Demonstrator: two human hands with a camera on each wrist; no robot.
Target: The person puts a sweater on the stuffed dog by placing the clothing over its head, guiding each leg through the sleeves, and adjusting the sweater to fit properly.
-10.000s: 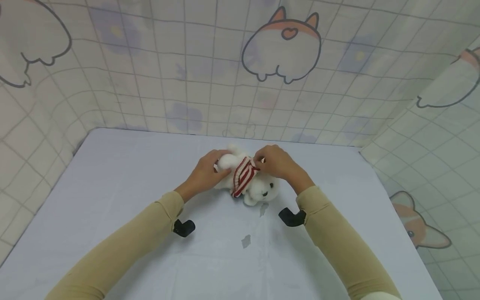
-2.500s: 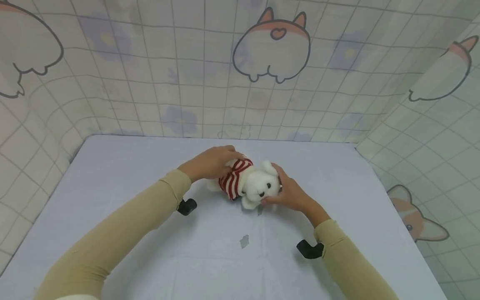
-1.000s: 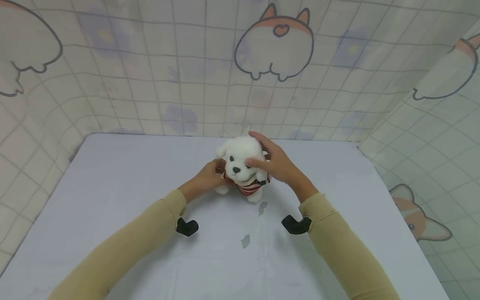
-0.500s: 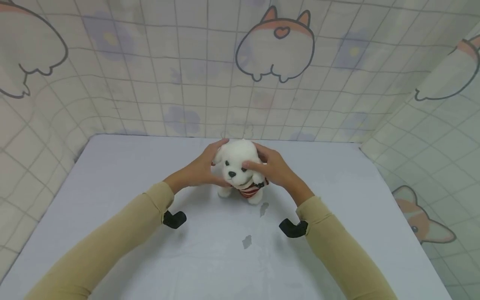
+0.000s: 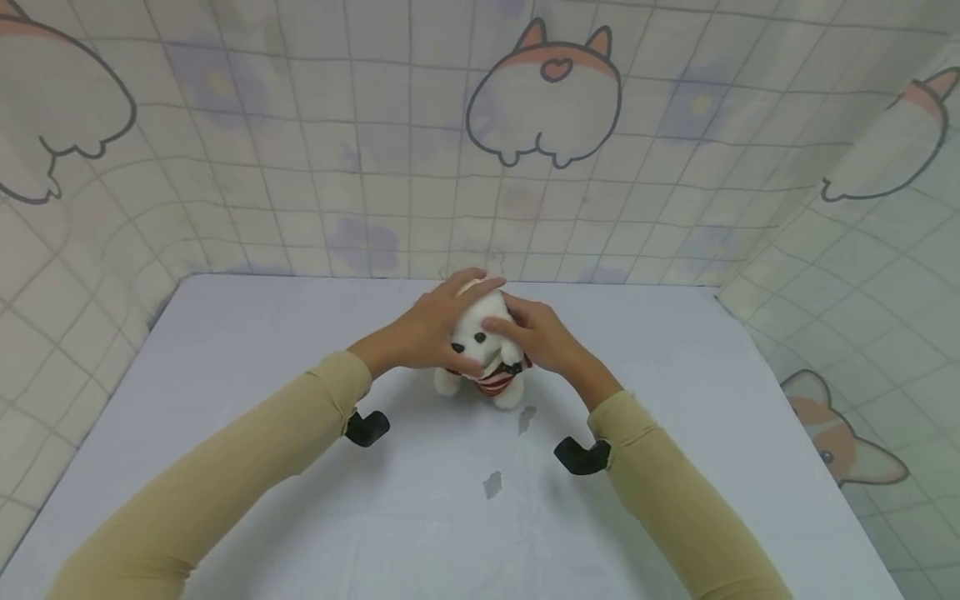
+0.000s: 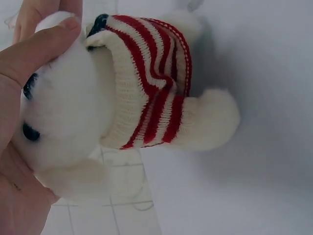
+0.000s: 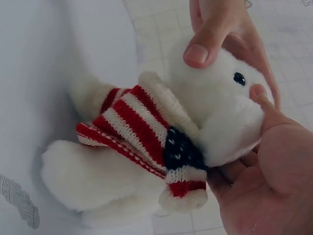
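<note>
White plush dog (image 5: 480, 350) in striped sweater (image 7: 142, 129) now stands upright on table (image 5: 225, 350); it lay sideways seconds ago. Left hand (image 5: 427, 333) and right hand (image 5: 540, 337) cup its head, fingers curled round it, steadying.

We face a pale lavender tabletop (image 5: 225, 400), with small grey marks (image 5: 492, 483) near its front middle. Behind its far and right edges hangs a checked curtain (image 5: 315, 167) printed with corgi cartoons (image 5: 543, 96).

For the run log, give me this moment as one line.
left hand: holds plush dog's head | right hand: holds head | plush dog: upright, striped sweater on | table: white cloth
</note>
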